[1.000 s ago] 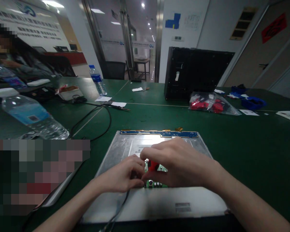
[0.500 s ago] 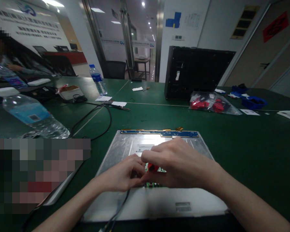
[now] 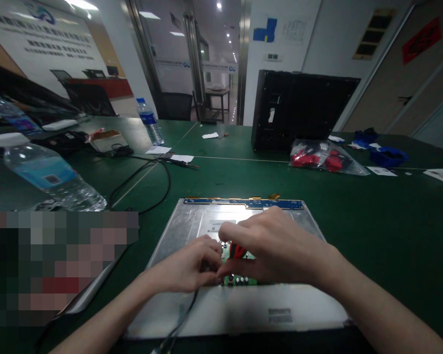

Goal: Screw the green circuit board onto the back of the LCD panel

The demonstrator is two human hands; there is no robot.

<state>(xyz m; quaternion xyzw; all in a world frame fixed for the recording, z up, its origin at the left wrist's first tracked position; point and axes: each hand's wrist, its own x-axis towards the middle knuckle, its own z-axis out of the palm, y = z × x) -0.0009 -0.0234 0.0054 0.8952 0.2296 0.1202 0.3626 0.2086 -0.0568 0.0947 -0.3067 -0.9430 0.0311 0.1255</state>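
A flat silver display panel lies on the table in front of me, with a blue circuit strip along its far edge. A small green circuit board sits on the panel's middle, partly covered by my hands. My right hand is closed around a red-and-black screwdriver above that board; only its handle shows, and the tip is hidden. At the board's left edge, the fingers of my left hand are curled, and what they grip is hidden. Dark cables run from under it towards me.
Water bottles stand at the left, near a looped black cable and a pointed tool. A black monitor housing stands behind the panel, with a plastic bag of red parts before it. Blue containers lie right.
My right hand has turned and risen slightly, showing more of the red-and-black handle and green board. My left hand stays put. A person at the far left has moved mostly out of view.
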